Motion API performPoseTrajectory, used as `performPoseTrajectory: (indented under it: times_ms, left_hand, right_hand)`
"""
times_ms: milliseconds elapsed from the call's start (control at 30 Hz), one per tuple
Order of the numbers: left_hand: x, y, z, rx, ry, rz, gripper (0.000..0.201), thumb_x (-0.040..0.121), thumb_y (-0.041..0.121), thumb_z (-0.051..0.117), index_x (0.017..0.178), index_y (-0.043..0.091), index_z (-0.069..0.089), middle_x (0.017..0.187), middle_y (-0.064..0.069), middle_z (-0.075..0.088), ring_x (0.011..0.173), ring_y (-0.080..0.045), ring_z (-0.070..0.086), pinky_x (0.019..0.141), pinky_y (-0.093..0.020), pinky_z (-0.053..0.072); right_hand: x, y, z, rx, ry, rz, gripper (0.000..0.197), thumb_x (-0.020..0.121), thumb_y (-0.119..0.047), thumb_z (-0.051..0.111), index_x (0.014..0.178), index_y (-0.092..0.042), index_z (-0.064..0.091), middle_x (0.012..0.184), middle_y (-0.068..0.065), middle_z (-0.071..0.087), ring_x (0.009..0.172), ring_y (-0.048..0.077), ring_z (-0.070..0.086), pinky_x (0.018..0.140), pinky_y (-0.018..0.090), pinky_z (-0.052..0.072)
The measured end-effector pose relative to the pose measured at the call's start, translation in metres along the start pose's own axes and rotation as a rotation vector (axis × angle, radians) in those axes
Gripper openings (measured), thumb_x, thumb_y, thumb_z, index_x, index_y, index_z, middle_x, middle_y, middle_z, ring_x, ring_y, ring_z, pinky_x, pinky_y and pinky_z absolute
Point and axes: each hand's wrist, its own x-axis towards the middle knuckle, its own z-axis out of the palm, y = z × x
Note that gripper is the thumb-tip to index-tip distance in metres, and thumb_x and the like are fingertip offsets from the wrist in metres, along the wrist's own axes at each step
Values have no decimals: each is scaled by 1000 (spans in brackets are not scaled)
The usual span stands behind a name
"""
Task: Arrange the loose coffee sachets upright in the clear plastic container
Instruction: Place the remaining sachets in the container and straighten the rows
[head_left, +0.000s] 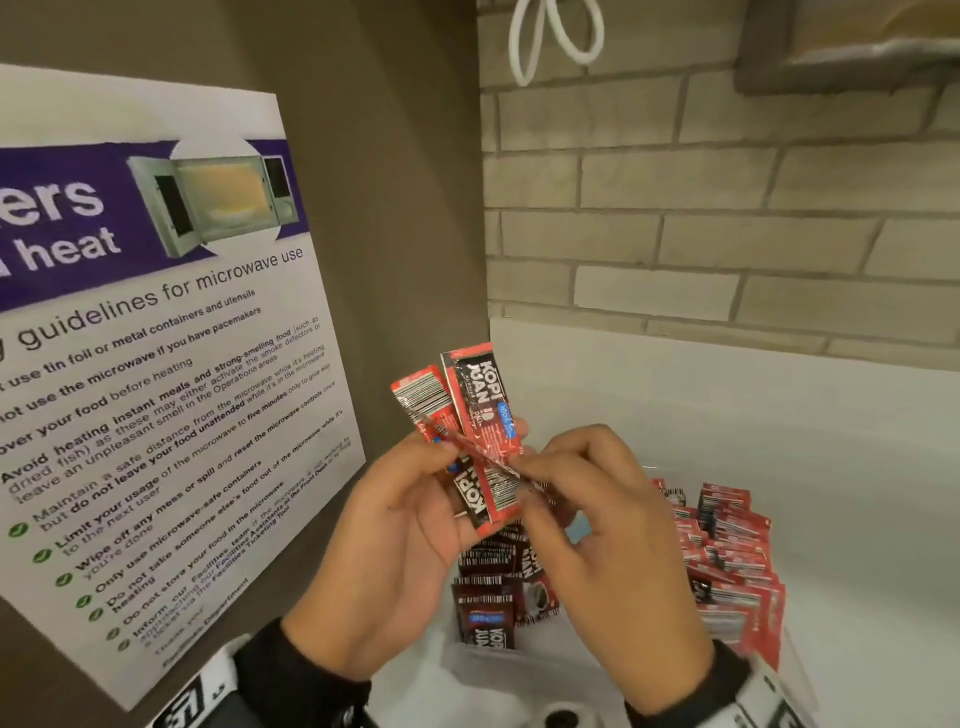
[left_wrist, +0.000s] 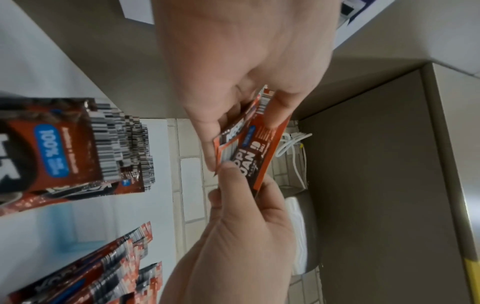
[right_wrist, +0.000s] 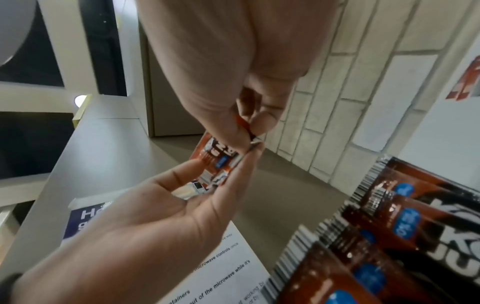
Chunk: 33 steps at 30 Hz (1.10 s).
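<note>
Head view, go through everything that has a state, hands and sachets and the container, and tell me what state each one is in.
left hand: holds a fan of sachets.
right hand: pinches one sachet edge-on.
held sachets: raised above the container, fanned, not aligned.
sachets in container: standing upright in rows.
clear plastic container: open, partly filled.
microwave poster: stuck flat on the side panel.

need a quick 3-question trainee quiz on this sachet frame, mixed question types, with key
1. True or false: the left hand holds several sachets fanned out above the container.
2. The right hand is: A) resting flat on the counter, B) pinching a sachet in the bunch, C) touching the poster.
3. Fill in: the poster on the left wall gives guidelines for ____ use.

Key: 1 true; 2 B; 3 microwave
</note>
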Motion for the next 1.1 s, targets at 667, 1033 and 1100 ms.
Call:
performPoseTrajectory:
  times_ms: [667, 1033, 1100]
  left_hand:
    - [-1, -6, 3, 129, 159, 148, 36, 75, 12, 60, 110, 5, 61, 98, -13, 72, 81, -20, 71, 65, -31, 59]
    - [-6, -13, 0, 509, 59, -10, 40, 64, 9, 72, 102, 13, 62, 92, -8, 74, 83, -22, 72, 64, -28, 55]
    - [-5, -4, -6, 532, 83, 25, 40, 66, 13, 73, 103, 12, 60, 90, -8, 74, 81, -20, 72, 62, -27, 55]
  right_hand:
    - [10, 5, -22, 530, -57, 514, 21, 85, -3, 62, 92, -23, 64, 77, 5, 65, 62, 13, 55, 55, 26, 47]
    - [19, 9, -42, 946, 224, 560, 17, 70, -7, 65, 86, -10, 61, 70, 3, 67, 57, 11, 57, 51, 18, 49]
    - [20, 6, -50, 844, 268, 497, 12, 73, -6, 66, 82, -13, 64, 70, -1, 68, 58, 10, 57, 53, 19, 49]
